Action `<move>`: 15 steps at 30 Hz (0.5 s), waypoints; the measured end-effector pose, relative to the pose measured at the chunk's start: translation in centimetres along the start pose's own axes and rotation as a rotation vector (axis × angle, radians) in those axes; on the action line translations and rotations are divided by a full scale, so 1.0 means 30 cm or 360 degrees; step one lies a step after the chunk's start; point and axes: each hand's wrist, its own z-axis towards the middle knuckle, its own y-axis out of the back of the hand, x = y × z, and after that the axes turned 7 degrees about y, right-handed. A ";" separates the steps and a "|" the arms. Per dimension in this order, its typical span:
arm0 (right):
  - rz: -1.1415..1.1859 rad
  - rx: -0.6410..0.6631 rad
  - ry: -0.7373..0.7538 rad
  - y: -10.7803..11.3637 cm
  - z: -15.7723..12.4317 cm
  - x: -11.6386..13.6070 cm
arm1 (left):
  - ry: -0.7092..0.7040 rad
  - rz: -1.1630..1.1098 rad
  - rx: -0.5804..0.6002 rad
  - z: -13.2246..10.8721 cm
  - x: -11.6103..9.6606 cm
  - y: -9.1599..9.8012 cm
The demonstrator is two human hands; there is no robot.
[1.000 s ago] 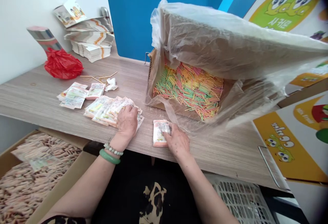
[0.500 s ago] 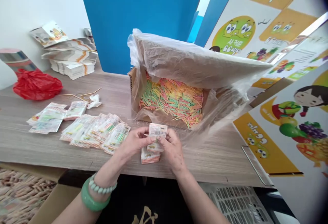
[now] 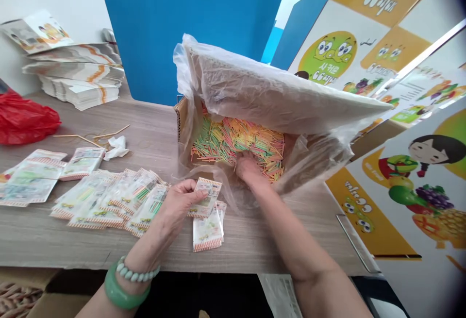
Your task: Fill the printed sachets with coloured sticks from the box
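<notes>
My left hand (image 3: 184,200) pinches a small printed plastic packet (image 3: 207,197) by its left side, thumb on top. Below it on the table lies a small pile of similar packets (image 3: 208,230). My right hand (image 3: 246,166) reaches into the open cardboard box (image 3: 179,126), down among thin pink, green, yellow and orange sticks (image 3: 218,138). Its fingertips are hidden there, so what they hold does not show. To the left of my left hand, packets with coloured sticks inside (image 3: 109,199) lie in an overlapping row.
A clear plastic liner (image 3: 284,99) stands up around the box. At the left are more packets (image 3: 32,177), a crumpled tissue (image 3: 116,147), a red plastic bag (image 3: 27,119) and stacked flat cartons (image 3: 80,82). Large printed cartons (image 3: 324,60) rise at the right.
My right hand has let go of the packet and moved forward into the sticks in the box. My left hand keeps the packet, now tilted and slightly further left. The view has shifted a little.
</notes>
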 end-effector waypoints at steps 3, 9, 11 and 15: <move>-0.0021 0.0036 0.0033 -0.013 0.033 0.011 | 0.0023 -0.0060 0.0118 -0.012 -0.005 0.000; 0.0114 0.0097 -0.0026 0.009 0.028 -0.049 | 0.0110 -0.0085 0.0259 -0.031 0.011 0.010; 0.0197 0.0077 -0.0152 0.017 0.026 -0.067 | 0.0108 -0.0042 0.0275 -0.033 0.016 0.008; 0.0221 -0.0037 -0.0216 0.030 0.023 -0.069 | 0.0099 -0.0010 0.0283 -0.041 0.014 -0.002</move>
